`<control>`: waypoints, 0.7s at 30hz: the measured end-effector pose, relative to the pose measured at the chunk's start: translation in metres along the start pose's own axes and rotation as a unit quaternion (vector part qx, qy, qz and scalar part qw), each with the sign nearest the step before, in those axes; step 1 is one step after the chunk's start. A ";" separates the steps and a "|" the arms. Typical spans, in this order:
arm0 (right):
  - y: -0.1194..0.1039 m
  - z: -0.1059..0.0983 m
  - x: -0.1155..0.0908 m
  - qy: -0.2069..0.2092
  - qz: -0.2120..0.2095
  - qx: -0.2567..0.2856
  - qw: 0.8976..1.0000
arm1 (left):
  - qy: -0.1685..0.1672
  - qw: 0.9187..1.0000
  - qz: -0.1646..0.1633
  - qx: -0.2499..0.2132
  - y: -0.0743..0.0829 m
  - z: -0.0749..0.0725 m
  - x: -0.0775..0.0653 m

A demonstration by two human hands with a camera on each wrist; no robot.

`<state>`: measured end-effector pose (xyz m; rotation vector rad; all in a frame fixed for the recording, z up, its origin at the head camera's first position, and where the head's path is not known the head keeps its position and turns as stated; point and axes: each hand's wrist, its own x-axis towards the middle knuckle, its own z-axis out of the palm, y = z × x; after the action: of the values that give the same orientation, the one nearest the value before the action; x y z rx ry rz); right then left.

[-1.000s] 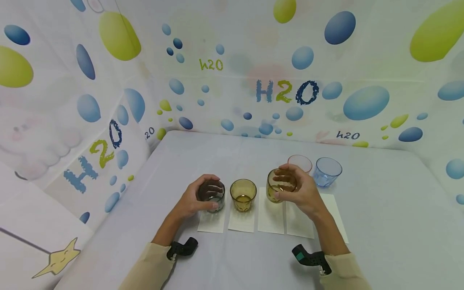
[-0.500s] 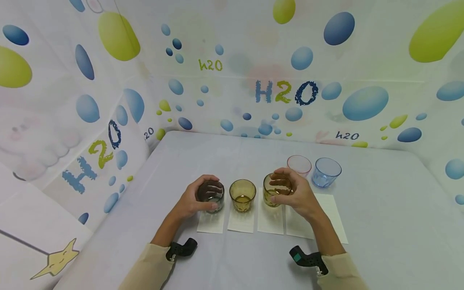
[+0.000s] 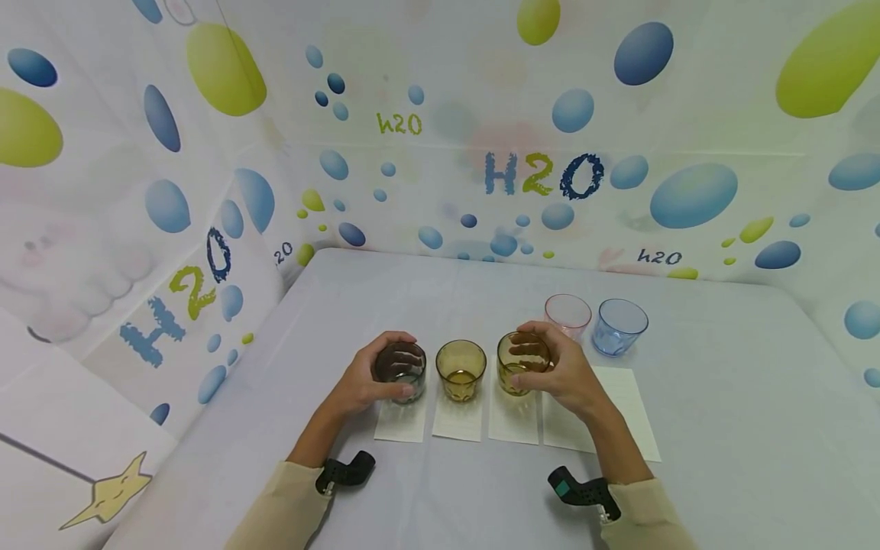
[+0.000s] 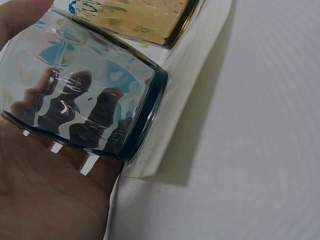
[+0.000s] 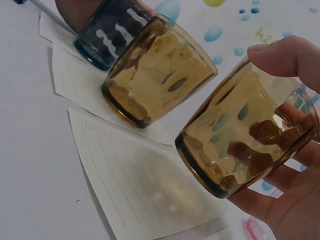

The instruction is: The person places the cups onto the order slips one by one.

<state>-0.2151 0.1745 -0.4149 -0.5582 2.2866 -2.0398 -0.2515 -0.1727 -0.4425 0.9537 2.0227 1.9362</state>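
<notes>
My left hand (image 3: 360,383) grips a grey tinted glass (image 3: 401,372) with thumb and fingers curled round its sides, over the leftmost paper slip (image 3: 400,428). Beside it an amber glass (image 3: 461,370) stands untouched on the second slip (image 3: 457,425). A second amber glass (image 5: 245,130) is in my right hand (image 3: 572,376), thumb on the near side and fingers behind, seen through the glass. In the right wrist view its base appears slightly above the third slip (image 5: 135,185). The grey glass (image 4: 85,85) fills much of the left wrist view.
Behind my right hand stand a clear glass with a pink rim (image 3: 567,312), partly hidden, and a blue glass (image 3: 620,328). More paper slips (image 3: 631,405) lie under and beside my right wrist. A patterned curtain (image 3: 440,191) borders the white table (image 3: 729,397).
My right hand has brought its amber glass left and slightly down over the third slip, mostly in the first half second. The left hand and grey glass have stayed put.
</notes>
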 end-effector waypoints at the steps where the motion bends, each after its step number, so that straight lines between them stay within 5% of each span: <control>1: 0.000 0.000 0.000 0.000 0.001 -0.001 1.000 | 0.000 1.000 0.000 0.001 0.000 0.000 0.000; 21: 0.011 0.004 0.000 -0.012 0.027 -0.005 1.000 | 0.000 1.000 0.008 0.006 -0.001 -0.001 0.000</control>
<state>-0.2171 0.1718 -0.4257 -0.5122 2.2735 -1.9876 -0.2524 -0.1732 -0.4436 0.9756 2.0353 1.9339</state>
